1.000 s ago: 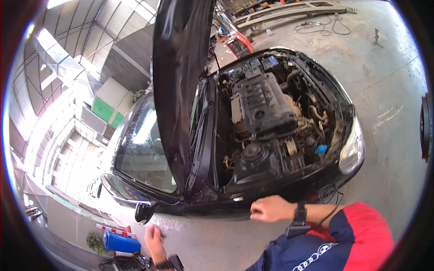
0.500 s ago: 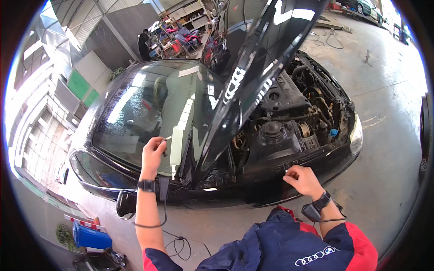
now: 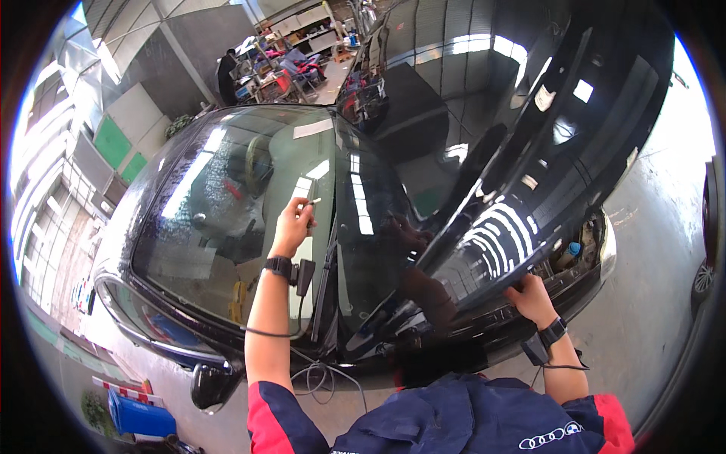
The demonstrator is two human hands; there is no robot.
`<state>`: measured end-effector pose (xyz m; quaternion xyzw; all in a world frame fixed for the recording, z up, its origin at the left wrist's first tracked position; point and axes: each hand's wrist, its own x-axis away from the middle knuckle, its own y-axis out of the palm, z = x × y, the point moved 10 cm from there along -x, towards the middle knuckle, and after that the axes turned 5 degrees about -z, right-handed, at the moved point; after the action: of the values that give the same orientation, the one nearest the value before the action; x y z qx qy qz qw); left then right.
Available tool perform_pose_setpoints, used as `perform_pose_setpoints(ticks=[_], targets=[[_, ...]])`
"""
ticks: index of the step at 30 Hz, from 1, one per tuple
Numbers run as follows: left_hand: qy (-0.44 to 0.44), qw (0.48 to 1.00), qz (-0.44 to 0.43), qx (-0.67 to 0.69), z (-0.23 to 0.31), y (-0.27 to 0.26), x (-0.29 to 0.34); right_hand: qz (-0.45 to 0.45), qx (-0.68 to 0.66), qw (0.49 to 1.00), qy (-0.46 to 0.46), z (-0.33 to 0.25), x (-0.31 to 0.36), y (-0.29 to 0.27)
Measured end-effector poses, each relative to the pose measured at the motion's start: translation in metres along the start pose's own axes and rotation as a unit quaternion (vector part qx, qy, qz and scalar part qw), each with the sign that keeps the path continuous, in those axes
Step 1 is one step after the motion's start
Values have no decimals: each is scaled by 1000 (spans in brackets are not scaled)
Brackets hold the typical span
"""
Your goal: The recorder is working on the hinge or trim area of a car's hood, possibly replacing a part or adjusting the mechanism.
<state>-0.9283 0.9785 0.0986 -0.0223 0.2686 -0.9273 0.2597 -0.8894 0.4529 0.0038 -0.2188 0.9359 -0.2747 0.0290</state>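
Observation:
My left hand is raised over the windshield of a black car, its fingers closed on a small thin stick with a whitish tip. Its exact kind is too small to tell. The car's hood slants low over the engine bay, with only a narrow strip of the bay showing by the headlight. At the hood's near edge is my right hand, fingers curled and partly hidden. Whether it grips the edge or holds something small, I cannot make out. Both wrists wear dark bands with small boxes and cables.
A side mirror juts out at the car's near left. Thin cable loops hang beside my left arm. A blue bin stands at lower left, and a cluttered work area lies beyond the car. Another car's wheel shows at far right.
The hood has come down, covering most of the engine bay. My left hand has moved right and farther away with the stick. My right hand has shifted slightly right, to the hood's edge.

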Motion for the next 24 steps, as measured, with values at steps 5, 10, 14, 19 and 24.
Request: perform_pose_setpoints(ticks=[5, 10, 14, 19, 24], targets=[[229, 933, 110, -255, 32, -7, -92, 93, 83, 985, -117, 3, 5, 8], [245, 939, 45, -235, 28, 23, -171, 186, 27, 982, 15, 130, 71, 2], [271, 938, 17, -214, 21, 29, -195, 227, 4, 974, -25, 89, 39, 28], [267, 947, -18, -176, 16, 49, -214, 57, -482, 848, -214, -136, -351, 234], [276, 947, 9, -167, -5, 44, -217, 32, -546, 796, -261, -182, -425, 290]])
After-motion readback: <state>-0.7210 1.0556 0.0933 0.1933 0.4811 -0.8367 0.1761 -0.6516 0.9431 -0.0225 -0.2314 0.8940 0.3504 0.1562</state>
